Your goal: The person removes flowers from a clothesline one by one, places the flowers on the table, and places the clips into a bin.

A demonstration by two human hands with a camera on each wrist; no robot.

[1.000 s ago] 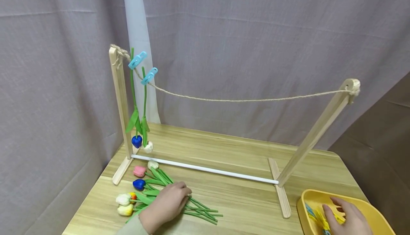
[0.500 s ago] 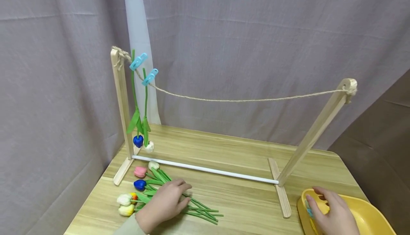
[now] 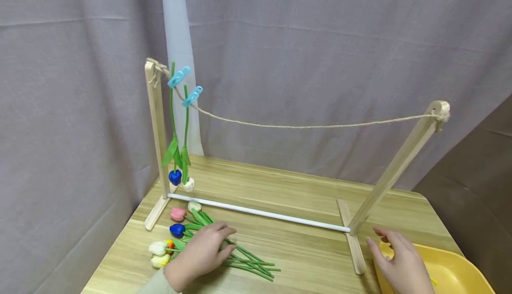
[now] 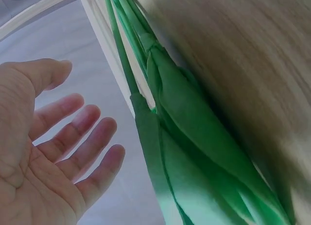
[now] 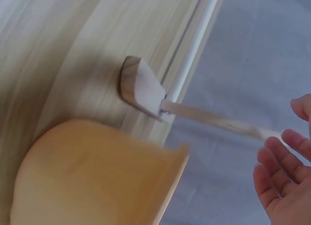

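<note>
Over a bundle of artificial tulips (image 3: 178,230) on the table hovers my left hand (image 3: 204,249). Its fingers are loosely bent with nothing between them, and in the left wrist view the green leaves (image 4: 194,147) lie beside the hand (image 4: 53,152). My right hand (image 3: 402,258) is over the left end of a yellow basket (image 3: 452,251), thumb and fingers apart. The right wrist view shows that hand (image 5: 286,171) relaxed and holding nothing. Two light blue clothespins (image 3: 178,77) pin a blue tulip (image 3: 175,177) and a white tulip (image 3: 189,184) head-down on a twine line (image 3: 280,126).
A wooden stand carries the line between a left post (image 3: 157,129) and a right post (image 3: 394,169), joined low down by a white rod (image 3: 260,213). Grey curtains (image 3: 304,62) hang behind the table (image 3: 296,258). The right post's foot (image 3: 354,245) is close to the basket.
My right hand has come up and left from deep in the basket, where clothespins showed near its fingers. The left hand stays over the tulips, its thumb now farther from its fingers.
</note>
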